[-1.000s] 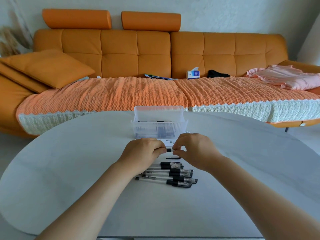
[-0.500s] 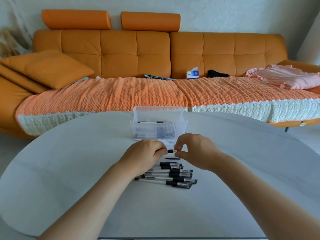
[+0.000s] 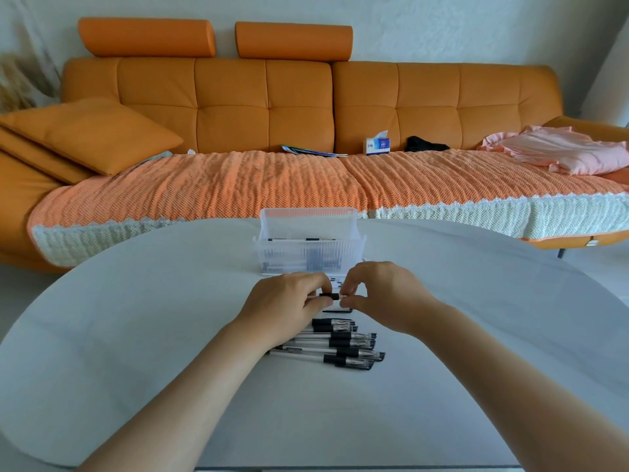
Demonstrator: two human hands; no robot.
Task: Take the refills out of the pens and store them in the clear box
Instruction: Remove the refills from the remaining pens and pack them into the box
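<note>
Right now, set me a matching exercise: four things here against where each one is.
Things
1. clear box
2. held pen
3. loose pens
4. tissue box

Places
A. on the sofa
B. pinched between left hand and right hand
C. on the table, beyond the hands
D. on the table, nearer than the hands

Pairs: 1-C, 2-B, 3-D, 4-A
</note>
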